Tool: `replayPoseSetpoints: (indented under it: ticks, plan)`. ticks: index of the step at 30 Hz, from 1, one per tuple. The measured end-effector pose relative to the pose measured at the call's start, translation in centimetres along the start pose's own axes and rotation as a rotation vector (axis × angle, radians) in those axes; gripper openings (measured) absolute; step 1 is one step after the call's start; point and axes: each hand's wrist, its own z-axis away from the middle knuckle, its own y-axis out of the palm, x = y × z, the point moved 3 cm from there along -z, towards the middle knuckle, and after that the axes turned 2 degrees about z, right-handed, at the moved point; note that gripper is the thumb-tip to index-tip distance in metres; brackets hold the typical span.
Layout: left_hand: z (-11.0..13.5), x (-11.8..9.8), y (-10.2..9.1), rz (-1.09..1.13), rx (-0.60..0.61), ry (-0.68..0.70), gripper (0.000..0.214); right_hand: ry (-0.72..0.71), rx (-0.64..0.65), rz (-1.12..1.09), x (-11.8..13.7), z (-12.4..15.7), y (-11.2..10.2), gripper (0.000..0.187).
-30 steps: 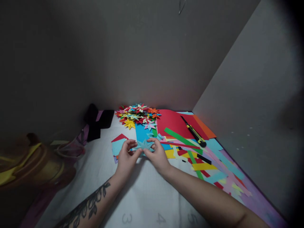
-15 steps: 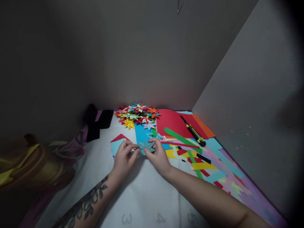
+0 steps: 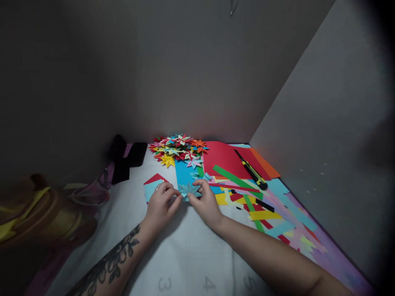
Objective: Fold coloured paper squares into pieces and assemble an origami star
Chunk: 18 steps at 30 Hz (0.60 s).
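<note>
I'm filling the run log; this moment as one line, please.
right hand: pinching light-blue paper star; left hand: at its left edge, contact unclear; beyond: folded-star pile; right side: cutter

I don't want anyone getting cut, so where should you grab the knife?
Probably best to take the knife by its thick handle, coming from the near side: its wide end lies nearest, while its thin dark tip points away, toward the back wall.

Leafy tattoo [image 3: 115,260] on left forearm [image 3: 130,261]
</note>
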Motion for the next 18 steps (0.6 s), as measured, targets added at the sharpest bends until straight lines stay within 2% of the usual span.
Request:
replayPoseSetpoints:
  ticks: [6, 10, 13, 18]
  plan:
    - [-0.1, 0.1, 0.2, -0.13, 0.035, 0.088, 0.011, 0.007, 0.0, 0.014, 0.0, 0.1, 0.0, 0.029]
    - [-0.2, 0.0, 0.2, -0.132, 0.061, 0.101, 0.01, 0.02, 0.017, 0.002, -0.1, 0.1, 0.0, 0.03]
    - [-0.2, 0.2, 0.3, -0.047, 0.087, 0.05, 0.008, 0.031, 0.028, -0.01, -0.1, 0.1, 0.1, 0.03]
    - [0.1, 1.2, 1.1, 0.078, 0.047, -0.108, 0.009, 0.048, 0.049, -0.015, 0.2, 0.3, 0.3, 0.029]
